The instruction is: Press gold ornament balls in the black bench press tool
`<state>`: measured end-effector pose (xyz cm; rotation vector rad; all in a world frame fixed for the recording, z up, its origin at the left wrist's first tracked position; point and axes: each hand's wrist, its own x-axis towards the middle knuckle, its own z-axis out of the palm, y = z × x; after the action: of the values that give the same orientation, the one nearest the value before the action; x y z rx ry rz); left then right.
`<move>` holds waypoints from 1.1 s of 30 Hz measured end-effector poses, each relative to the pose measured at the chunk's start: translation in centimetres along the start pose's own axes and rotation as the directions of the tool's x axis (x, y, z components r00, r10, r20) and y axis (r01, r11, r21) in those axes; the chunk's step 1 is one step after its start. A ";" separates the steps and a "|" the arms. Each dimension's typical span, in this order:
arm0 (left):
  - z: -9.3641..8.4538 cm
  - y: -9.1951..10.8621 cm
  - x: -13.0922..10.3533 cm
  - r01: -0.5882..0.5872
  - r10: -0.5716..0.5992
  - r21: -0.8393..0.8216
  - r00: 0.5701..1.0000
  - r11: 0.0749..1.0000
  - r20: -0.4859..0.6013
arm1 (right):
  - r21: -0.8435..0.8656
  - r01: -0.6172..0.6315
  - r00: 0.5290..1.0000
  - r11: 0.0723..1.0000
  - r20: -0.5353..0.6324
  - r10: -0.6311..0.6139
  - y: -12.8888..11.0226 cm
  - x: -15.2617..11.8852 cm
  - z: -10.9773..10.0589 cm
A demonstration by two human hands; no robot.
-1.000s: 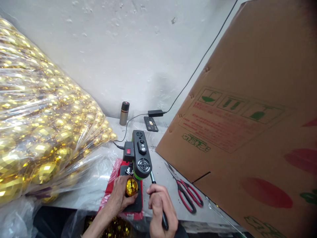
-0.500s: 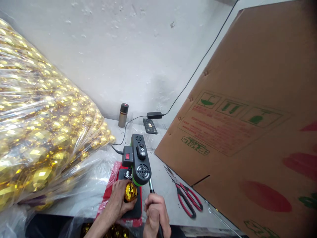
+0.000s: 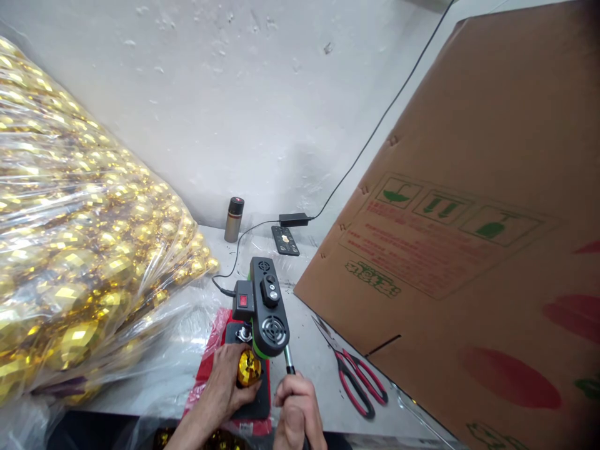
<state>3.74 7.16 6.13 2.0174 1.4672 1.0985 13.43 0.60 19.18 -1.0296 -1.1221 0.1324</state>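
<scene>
My left hand (image 3: 229,382) is closed round a shiny gold faceted ball (image 3: 249,367), fingers behind it and thumb in front. The ball sits at the base of a small black bench machine (image 3: 270,306) with round vents, a red switch and a green underside. My right hand (image 3: 299,409) is wrapped round the dark grip of a metal lever (image 3: 288,358) that runs out from the machine's right side. The machine's head hides how the ball meets the part beneath it.
A clear plastic bag of gold balls (image 3: 107,250) fills the left. Red-handled scissors (image 3: 359,375) lie on the right beside a large cardboard box (image 3: 422,262). Toward the wall are a spray can (image 3: 233,220), a black phone (image 3: 285,240) and a power adapter (image 3: 294,219) with its cable.
The view has shifted very slightly. Both hands keep their hold on the ball and the lever, with hardly any movement.
</scene>
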 end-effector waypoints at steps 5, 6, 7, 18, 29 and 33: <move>-0.4 0.4 0.1 0.000 0.000 0.002 1.000 1.000 0.012 | 0.006 0.006 1.000 1.000 0.015 -0.006 0.1 -0.1 -0.3; -0.4 0.4 0.1 0.002 -0.002 0.000 1.000 1.000 0.016 | 0.010 -0.001 1.000 1.000 0.025 0.001 0.2 -0.2 -0.4; -0.4 0.4 0.1 0.006 -0.006 -0.002 1.000 1.000 0.020 | 0.018 -0.013 0.999 1.000 0.032 0.013 0.2 -0.2 -0.5; -0.8 0.5 0.1 0.010 -0.010 0.001 0.999 1.000 0.041 | -0.038 0.014 1.000 0.999 0.008 -0.014 1.6 -1.6 -0.1; -2.0 1.1 0.5 0.034 -0.029 -0.043 0.994 0.998 0.104 | -0.009 -0.038 0.991 0.999 0.128 0.039 0.0 0.2 -1.2; -2.7 1.0 -1.5 0.006 -0.004 -0.028 0.996 1.000 0.090 | 0.011 -0.185 0.974 0.983 0.132 0.182 -3.6 3.5 -1.1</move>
<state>1.98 5.06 7.93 2.0158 1.4036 1.0064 14.61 -0.08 24.12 -1.1158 -1.1388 0.3640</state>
